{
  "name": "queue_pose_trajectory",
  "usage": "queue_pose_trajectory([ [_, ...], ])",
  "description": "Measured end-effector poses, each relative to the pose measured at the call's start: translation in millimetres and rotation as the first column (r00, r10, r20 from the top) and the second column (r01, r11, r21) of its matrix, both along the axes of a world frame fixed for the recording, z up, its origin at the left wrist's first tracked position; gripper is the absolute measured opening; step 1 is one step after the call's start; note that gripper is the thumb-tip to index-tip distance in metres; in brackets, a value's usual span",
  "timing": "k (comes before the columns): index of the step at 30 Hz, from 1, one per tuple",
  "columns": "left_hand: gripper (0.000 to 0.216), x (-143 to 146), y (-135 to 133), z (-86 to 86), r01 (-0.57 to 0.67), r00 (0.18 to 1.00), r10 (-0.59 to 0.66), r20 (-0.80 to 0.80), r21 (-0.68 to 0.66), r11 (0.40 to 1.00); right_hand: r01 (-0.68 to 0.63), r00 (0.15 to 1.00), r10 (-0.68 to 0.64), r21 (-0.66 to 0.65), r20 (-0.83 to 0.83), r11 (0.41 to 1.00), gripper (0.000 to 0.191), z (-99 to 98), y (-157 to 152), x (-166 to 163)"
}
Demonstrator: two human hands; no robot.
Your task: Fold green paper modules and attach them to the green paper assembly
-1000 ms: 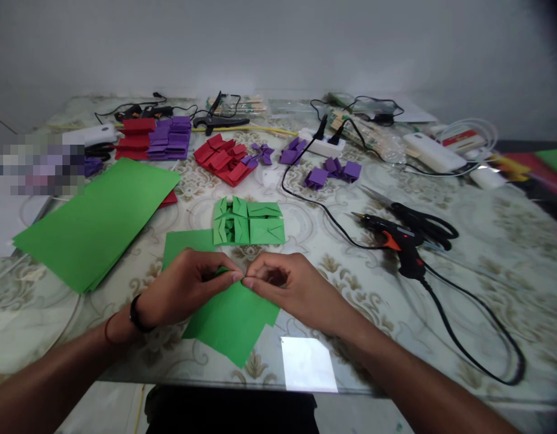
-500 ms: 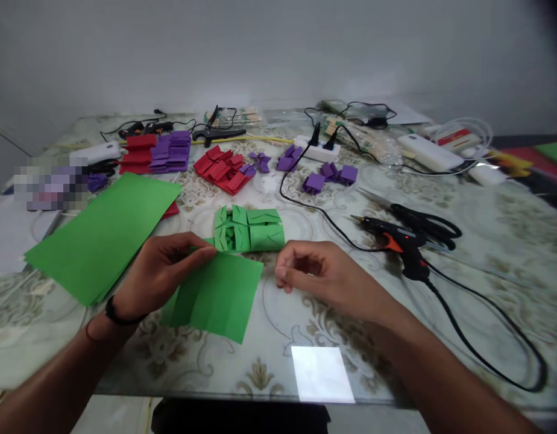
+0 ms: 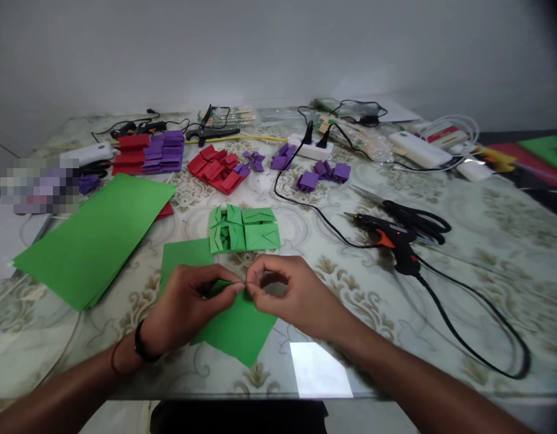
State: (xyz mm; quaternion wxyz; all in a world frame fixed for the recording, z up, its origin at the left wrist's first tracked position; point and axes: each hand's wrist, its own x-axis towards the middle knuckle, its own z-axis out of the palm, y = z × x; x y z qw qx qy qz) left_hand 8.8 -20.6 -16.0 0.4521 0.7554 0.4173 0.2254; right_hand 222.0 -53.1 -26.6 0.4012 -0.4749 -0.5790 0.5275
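My left hand (image 3: 188, 307) and my right hand (image 3: 290, 292) meet over a green paper square (image 3: 240, 328) lying near the table's front edge. Both pinch it at the same spot, fingertips touching along a fold. Part of the square is hidden under my hands. Just beyond lies a cluster of folded green pieces (image 3: 243, 228). A stack of flat green sheets (image 3: 95, 235) rests to the left.
A black glue gun (image 3: 391, 241) with its cord and black scissors (image 3: 412, 217) lie to the right. Folded red pieces (image 3: 215, 167) and purple pieces (image 3: 167, 147) sit further back, with a power strip (image 3: 312, 147), cables and white boxes along the far edge.
Half a second ago my hands were apart and my left hand alone held the sheet, opened out. Now my right hand has come back and both pinch the paper together.
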Motion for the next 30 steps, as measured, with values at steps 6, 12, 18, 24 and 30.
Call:
queue_pose_trajectory([
  [6,0.019,-3.3,3.4,10.9,-0.067,0.998,0.065,0.026,0.068,0.995,-0.008,1.0,0.008,0.027,0.001,1.0,0.007,5.3,0.8,2.7],
  [12,0.019,-18.6,18.5,23.6,-0.268,0.963,0.264,0.051,0.109,0.957,0.063,0.997,-0.062,0.025,-0.056,0.998,0.008,10.0,6.3,21.5],
  [18,0.022,-9.4,11.6,12.8,-0.219,0.975,0.216,0.049,0.065,0.974,0.087,0.995,-0.084,0.063,-0.043,0.994,0.01,9.2,5.8,15.4],
  [24,0.016,-1.6,5.1,3.3,-0.041,0.994,0.051,0.097,-0.101,0.994,0.0,0.995,-0.011,0.106,0.102,0.994,0.009,3.2,-0.2,2.0],
  [30,0.015,-6.3,10.4,6.1,0.014,0.998,-0.008,0.068,-0.086,0.996,-0.021,0.99,0.006,0.108,0.137,0.994,0.01,6.6,-0.5,6.8],
])
